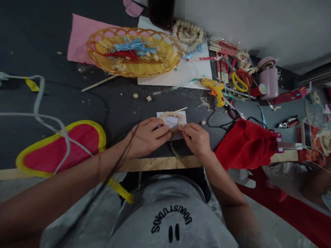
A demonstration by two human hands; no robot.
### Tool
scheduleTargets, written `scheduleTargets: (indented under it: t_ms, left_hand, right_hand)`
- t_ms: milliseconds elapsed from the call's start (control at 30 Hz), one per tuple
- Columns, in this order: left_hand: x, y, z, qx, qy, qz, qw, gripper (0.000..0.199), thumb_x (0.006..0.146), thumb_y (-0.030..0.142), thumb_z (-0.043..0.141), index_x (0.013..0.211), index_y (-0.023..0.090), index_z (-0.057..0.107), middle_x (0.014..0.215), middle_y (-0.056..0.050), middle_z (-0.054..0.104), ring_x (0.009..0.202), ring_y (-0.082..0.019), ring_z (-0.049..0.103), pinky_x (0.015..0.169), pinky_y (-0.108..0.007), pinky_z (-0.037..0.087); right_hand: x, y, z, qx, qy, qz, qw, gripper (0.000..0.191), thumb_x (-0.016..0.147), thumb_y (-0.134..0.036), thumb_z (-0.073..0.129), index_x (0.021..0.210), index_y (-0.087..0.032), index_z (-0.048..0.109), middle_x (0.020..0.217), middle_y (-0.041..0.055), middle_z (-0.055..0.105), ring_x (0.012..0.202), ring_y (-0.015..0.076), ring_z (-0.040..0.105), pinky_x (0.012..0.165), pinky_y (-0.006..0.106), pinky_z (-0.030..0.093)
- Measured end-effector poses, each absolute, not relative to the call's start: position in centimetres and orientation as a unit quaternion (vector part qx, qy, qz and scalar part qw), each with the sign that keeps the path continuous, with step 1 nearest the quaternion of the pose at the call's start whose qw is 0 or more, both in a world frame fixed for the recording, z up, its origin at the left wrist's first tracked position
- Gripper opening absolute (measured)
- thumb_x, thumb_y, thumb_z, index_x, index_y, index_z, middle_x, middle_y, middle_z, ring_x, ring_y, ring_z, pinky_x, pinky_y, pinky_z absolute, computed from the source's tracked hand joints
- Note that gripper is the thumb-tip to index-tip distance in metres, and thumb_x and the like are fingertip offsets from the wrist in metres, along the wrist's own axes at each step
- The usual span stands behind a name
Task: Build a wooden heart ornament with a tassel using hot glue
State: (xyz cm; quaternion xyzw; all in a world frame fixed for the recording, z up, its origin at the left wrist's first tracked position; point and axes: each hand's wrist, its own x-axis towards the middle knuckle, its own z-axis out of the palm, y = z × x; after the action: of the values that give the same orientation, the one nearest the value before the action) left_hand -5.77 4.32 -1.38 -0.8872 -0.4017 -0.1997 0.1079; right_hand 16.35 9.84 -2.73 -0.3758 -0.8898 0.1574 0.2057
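Note:
A loop of small beige bead-like pieces point(170, 114) lies on a small white paper point(169, 121) at the table's front edge. My left hand point(148, 136) is at the loop's left side, its fingers bent and closed on the near-left part. From the other side my right hand point(196, 137) pinches the loop's lower right part between thumb and finger. A thin greenish strand point(176, 150) hangs from beneath the loop toward the wooden edge. One light stick point(181, 110) touches the paper's far right corner. The exact grip of the fingertips is partly hidden.
A wicker basket point(134, 71) with blue and red tassels stands ahead. To the right are a yellow glue gun point(213, 88), scissors point(239, 82), a pink tumbler point(269, 82) and red cloth point(245, 144). White cables point(38, 100) cross the left side. A person's arm point(314, 181) shows far right.

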Motion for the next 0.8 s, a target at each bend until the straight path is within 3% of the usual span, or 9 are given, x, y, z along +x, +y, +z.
scheduleTargets:
  t_ms: [367,600,800]
  left_hand:
    - [-5.6,4.0,-0.7,-0.891,-0.407,-0.17,0.109,0.017,0.094,0.011,0.054,0.101,0.016,0.068,0.096,-0.004,0.07,0.096,-0.023,0.062,0.087,-0.037,0.054]
    - [-5.7,3.0,-0.6,-0.886,-0.439,-0.146,0.027,0.028,0.093,0.009,0.052,0.114,0.021,0.066,0.109,-0.008,0.069,0.11,-0.024,0.061,0.098,-0.044,0.051]
    - [-5.9,3.1,-0.6,-0.893,-0.427,-0.138,0.037,0.027,0.095,0.009,0.048,0.115,0.018,0.065,0.112,-0.007,0.07,0.11,-0.024,0.061,0.095,-0.04,0.053]
  right_hand:
    - [16.3,10.0,-2.8,-0.351,-0.904,0.132,0.204,0.023,0.096,-0.017,0.052,0.078,-0.023,0.065,0.09,0.0026,0.073,0.084,0.0158,0.063,0.077,0.026,0.048]
    - [16.4,10.0,-2.9,-0.364,-0.899,0.158,0.185,0.024,0.099,-0.024,0.05,0.082,-0.024,0.068,0.092,0.0054,0.072,0.087,0.0179,0.063,0.081,0.029,0.05]
    - [16.3,10.0,-2.7,-0.356,-0.902,0.137,0.203,0.023,0.099,-0.025,0.051,0.082,-0.023,0.066,0.09,0.0043,0.072,0.084,0.0173,0.063,0.077,0.027,0.048]
